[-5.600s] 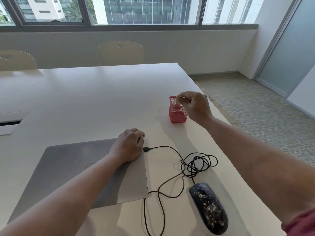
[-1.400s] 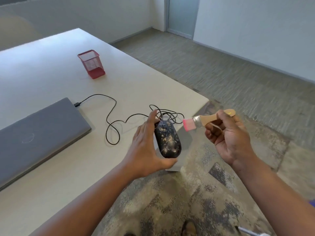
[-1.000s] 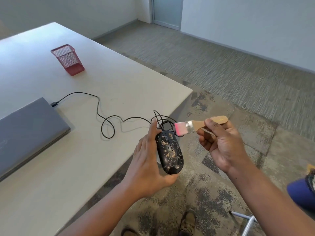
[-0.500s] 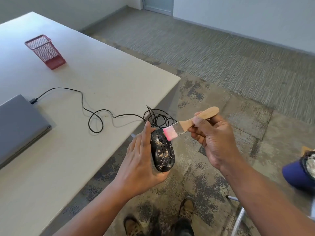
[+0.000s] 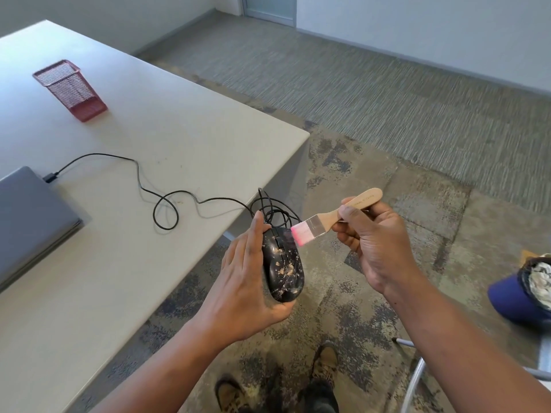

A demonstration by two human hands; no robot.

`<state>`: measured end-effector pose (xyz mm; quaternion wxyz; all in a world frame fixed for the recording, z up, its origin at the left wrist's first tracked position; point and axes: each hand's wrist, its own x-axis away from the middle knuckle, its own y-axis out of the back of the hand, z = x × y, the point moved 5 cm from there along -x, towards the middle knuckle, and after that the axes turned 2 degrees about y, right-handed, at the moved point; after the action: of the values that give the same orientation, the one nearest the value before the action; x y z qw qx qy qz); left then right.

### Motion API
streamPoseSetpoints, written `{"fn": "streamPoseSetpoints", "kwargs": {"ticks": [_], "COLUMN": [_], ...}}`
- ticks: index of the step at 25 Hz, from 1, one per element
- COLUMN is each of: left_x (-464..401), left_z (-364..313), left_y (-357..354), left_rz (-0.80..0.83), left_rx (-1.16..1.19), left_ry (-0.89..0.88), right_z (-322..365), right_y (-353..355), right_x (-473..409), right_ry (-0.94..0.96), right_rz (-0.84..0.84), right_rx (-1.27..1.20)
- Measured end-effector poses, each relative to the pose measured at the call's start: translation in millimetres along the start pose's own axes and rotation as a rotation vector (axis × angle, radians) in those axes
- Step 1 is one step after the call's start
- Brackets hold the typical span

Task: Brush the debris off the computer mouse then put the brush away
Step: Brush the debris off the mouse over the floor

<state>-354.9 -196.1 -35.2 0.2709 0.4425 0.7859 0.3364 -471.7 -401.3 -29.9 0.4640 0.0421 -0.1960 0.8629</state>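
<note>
So we've got the mouse [image 5: 282,265] held out past the table [image 5: 179,138] corner, over the carpet, long axis running away from us, cord end pointing up toward the table edge. Our left hand [image 5: 247,289] cups it, fingers fairly straight along the side, thumb under the tail. Our right hand [image 5: 377,244] pinches the brush [image 5: 334,217] handle, pink bristles pointing left, touching the mouse's front. Compared to half a second ago, the bristles sit about the same spot.
</note>
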Motion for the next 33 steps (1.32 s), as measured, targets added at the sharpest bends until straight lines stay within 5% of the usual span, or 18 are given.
{"fn": "streamPoseSetpoints", "kwargs": {"ticks": [5,9,33], "left_x": [0,-1,-2], "left_z": [2,3,5], "left_y": [-1,0,2], "left_rz": [-0.009,0.005,0.007], "left_rx": [-0.023,-0.003,0.185], "left_ry": [-0.013,-0.012,-0.009], "right_z": [-4,-3,-3], "right_y": [-9,-1,-8], "right_x": [2,-5,-12], "right_ry": [-0.019,0.011,0.001], "right_rz": [0.102,-0.02,0.047], "right_rx": [-0.026,0.028,-0.062]}}
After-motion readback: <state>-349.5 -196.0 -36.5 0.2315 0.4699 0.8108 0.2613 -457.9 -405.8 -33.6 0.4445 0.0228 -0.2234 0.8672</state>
